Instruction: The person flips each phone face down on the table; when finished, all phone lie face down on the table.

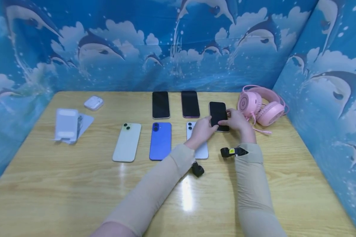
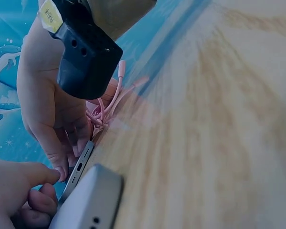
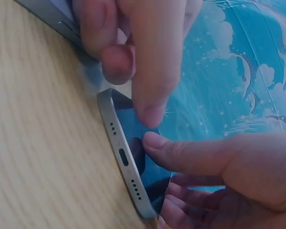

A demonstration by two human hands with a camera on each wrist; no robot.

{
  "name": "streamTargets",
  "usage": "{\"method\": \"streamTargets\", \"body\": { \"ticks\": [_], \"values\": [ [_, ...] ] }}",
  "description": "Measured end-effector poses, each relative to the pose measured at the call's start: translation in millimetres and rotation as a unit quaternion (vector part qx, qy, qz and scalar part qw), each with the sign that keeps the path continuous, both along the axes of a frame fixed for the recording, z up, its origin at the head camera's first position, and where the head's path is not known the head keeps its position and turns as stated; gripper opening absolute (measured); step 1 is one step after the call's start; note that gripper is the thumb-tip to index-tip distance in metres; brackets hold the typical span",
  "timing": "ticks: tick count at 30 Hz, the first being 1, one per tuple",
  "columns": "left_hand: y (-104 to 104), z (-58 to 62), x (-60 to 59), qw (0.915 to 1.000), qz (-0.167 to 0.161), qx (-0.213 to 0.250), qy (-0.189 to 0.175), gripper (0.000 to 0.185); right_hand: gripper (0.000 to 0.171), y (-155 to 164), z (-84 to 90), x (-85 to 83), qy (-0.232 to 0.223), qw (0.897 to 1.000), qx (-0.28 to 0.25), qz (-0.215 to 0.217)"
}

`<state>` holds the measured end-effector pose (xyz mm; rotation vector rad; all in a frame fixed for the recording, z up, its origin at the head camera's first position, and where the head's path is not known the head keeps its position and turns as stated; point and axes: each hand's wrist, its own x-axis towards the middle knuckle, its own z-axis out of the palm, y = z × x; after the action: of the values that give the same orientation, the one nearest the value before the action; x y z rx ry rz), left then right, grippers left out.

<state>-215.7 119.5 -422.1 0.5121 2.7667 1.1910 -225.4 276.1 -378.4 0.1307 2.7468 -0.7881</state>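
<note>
— Here, what is held?
— A black-screened phone with a silver frame [image 1: 218, 116] lies screen-up on the pale wooden worktop [image 1: 77, 184], beside pink headphones [image 1: 262, 105].
— And the grip?
— Left hand [image 1: 202, 130] and right hand [image 1: 236, 120] both pinch its edges, apparently steadying it.

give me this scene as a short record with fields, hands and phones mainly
left hand: left hand fingers on the black-screen phone
right hand: right hand grips the same phone's lower edge
phone state: face up, screen dark
under left wrist: white phone, face down
other phones: green phone, blue phone, face down
nearby: pink headphones right of the hands
surface: wooden table
</note>
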Motion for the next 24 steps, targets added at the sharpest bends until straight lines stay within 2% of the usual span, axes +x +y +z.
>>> {"method": "streamTargets", "body": {
  "ticks": [6,10,13,19,24],
  "values": [
    [0.7,0.1,-1.4,0.9998,0.01,-0.017,-0.004,0.046,0.072,-1.2,1.9,1.7,-0.008,1.0,0.015,-0.014],
    [0.9,1.5,-1.8,0.9993,0.004,-0.036,0.0,0.05,0.065,-1.9,2.7,2.2,-0.004,1.0,0.009,-0.019],
    [0.8,1.8,-1.5,0.9991,-0.003,-0.042,-0.011,0.054,0.062,-3.0,3.3,2.3,-0.003,1.0,0.004,-0.027],
    [0.4,0.8,-0.7,0.9981,-0.005,-0.058,-0.018,0.057,0.064,-5.4,2.8,2.0,-0.013,0.998,0.008,-0.058],
    [-0.6,1.5,-0.4,0.9975,-0.001,-0.068,-0.018,0.056,0.059,-5.1,0.5,0.4,-0.021,0.996,-0.021,-0.08]
  ]
}}
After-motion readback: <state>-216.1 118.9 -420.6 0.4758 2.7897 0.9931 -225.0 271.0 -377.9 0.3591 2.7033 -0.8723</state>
